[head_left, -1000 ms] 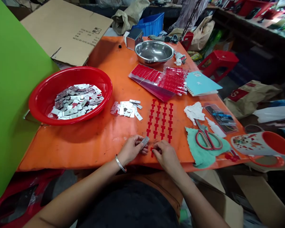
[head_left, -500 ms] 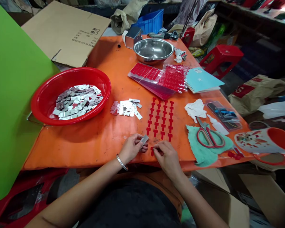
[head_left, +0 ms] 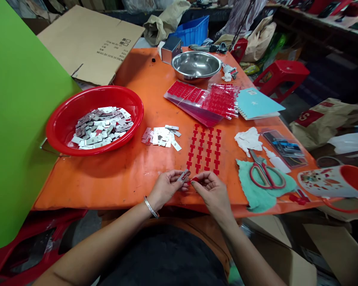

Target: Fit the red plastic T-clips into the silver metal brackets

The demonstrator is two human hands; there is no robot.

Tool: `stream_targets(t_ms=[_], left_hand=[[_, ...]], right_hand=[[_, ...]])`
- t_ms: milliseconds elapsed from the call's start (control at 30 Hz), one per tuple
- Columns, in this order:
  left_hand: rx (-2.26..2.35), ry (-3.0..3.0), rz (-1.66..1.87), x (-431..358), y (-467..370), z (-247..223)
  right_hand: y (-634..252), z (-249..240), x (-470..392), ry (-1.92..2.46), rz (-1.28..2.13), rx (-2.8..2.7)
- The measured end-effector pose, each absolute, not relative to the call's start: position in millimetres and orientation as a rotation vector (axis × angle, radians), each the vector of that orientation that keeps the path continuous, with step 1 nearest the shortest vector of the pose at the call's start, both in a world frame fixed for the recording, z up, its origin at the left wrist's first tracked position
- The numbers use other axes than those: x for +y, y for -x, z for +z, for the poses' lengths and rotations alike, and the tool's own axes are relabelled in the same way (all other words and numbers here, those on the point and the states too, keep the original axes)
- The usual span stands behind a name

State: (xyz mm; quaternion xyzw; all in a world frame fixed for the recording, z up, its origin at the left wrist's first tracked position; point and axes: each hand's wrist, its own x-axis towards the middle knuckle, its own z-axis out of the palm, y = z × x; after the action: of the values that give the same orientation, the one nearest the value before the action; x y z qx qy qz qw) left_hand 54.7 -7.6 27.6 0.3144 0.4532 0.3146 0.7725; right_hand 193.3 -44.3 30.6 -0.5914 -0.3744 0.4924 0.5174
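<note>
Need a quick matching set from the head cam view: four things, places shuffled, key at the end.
Things
1. Scissors
2. Grey metal strip
3. Silver bowl
4. Red piece next to the strip

Places
A. Held in the left hand
B. At the fingertips of the right hand
C. Lying on the green cloth
D. On the far part of the orange table, beyond the red sheets

Pairs: 1-C, 2-A, 3-D, 4-B
</note>
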Motion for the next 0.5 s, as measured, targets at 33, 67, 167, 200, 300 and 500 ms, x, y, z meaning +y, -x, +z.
stream_targets(t_ms=[33, 67, 167, 200, 300, 500], left_hand=[[0.976, -0.681, 0.69, -8.2, -54.0, 31.3], [0.966, -0.679, 0.696, -8.6, -53.4, 34.5], [0.937, -0.658, 0.699, -8.6, -51.7, 40.8], [0.932, -0.648, 0.7, -8.3, -51.2, 41.8], [0.923, -0.641, 0.706, -7.4, -49.7, 42.5], [0.91, -0.663, 0.719, -7.9, -48.4, 41.1]], right_hand=[[-188.0, 32.0, -42.8, 1.403, 1.173, -0.892], [-183.6, 33.1, -41.5, 1.389, 1.169, -0.888], [-176.3, 34.7, -38.7, 1.379, 1.158, -0.882], [-175.3, 34.6, -38.1, 1.383, 1.152, -0.881], [-174.2, 33.1, -37.4, 1.401, 1.125, -0.896], [-173.0, 30.8, -38.8, 1.43, 1.052, -0.947]])
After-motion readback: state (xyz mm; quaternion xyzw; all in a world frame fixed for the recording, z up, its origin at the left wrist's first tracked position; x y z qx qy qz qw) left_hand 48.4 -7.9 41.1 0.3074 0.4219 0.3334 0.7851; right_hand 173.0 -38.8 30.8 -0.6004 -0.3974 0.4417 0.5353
